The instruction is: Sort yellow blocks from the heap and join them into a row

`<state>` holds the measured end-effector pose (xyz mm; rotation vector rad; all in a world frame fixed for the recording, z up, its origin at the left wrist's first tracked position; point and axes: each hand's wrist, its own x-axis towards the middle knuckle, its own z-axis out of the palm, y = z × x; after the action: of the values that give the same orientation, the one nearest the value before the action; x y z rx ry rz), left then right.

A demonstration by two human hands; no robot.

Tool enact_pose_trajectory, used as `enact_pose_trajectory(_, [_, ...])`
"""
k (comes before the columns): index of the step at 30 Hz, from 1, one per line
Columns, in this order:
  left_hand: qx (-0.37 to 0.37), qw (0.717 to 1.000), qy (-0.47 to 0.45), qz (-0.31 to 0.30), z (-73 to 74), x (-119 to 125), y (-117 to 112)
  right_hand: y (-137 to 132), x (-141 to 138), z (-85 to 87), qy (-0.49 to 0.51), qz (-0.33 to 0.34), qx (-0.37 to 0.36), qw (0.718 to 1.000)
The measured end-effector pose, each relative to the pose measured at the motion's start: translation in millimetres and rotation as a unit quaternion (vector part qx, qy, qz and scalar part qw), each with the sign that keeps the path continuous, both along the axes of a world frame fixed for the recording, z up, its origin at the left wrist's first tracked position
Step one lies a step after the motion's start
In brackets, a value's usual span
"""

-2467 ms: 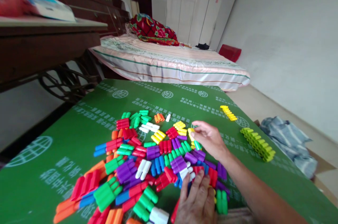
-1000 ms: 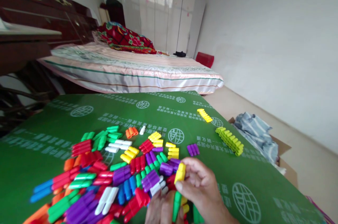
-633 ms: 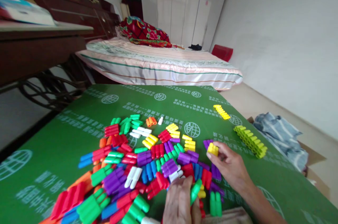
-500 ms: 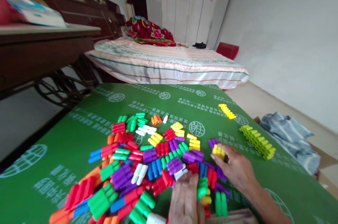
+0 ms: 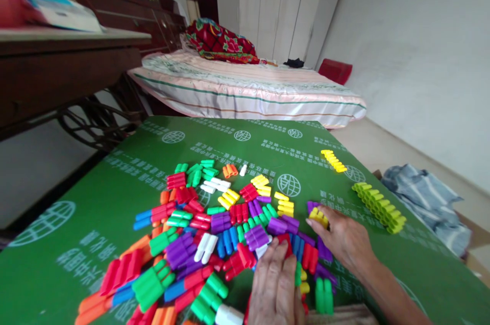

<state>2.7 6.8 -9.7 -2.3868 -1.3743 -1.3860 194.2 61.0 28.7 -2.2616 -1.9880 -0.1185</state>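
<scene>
A heap of colourful plastic blocks in red, green, purple, blue, yellow, orange and white covers the near middle of a green board. My right hand pinches a yellow block at the heap's right edge, beside a purple block. My left hand lies flat with fingers stretched over blocks at the heap's near edge. Farther right lie a joined row of lime blocks and a shorter yellow row.
A dark wooden table with papers stands at the left. A bed with striped cover and a red floral quilt lies behind the board. Blue cloth lies on the floor at the right, past the board's edge.
My right hand picked a yellow block out of the heap and carried it rightward and down to the heap's right edge. My left hand settled flat on the near blocks.
</scene>
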Motion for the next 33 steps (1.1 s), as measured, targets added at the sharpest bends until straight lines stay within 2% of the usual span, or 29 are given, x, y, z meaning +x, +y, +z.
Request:
enact_pose_trajectory(6, [0.007,0.998,0.056,-0.024,2.7,-5.7,-4.7,17.9,-22.1,23.5,-0.020,0.041,-0.047,0.998])
enact_pose_trajectory(10, [-0.010,0.997,0.070,-0.030,4.6,-7.5,-5.2,54.6,-49.6,38.9,-0.007,0.104,-0.033,0.994])
enact_pose_trajectory(13, [0.003,0.998,0.051,-0.029,3.8,-5.7,-3.5,84.7,-70.4,41.0,0.011,0.154,-0.069,0.986])
enact_pose_trajectory(17, [0.030,0.999,0.031,0.001,-5.3,0.2,-3.6,107.1,-88.4,39.4,0.032,0.156,-0.133,0.978])
enact_pose_trajectory(23, [0.006,0.999,0.042,0.020,-27.0,4.0,-9.6,110.3,-91.3,40.6,0.024,0.172,-0.155,0.972])
enact_pose_trajectory(25, [0.003,0.999,0.036,0.011,-28.1,3.5,-10.3,112.1,-84.5,41.0,0.023,0.160,-0.147,0.976])
enact_pose_trajectory(27, [0.002,0.999,0.034,0.005,-24.1,2.3,-9.8,115.6,-73.4,41.3,0.020,0.115,-0.129,0.985])
enact_pose_trajectory(30, [0.000,0.999,0.040,-0.016,-11.5,-0.2,-7.6,120.8,-52.7,41.3,0.001,0.016,-0.118,0.993])
enact_pose_trajectory(33, [-0.010,0.998,0.041,-0.039,0.1,-1.8,-5.3,121.4,-33.8,40.4,-0.017,-0.026,-0.142,0.989])
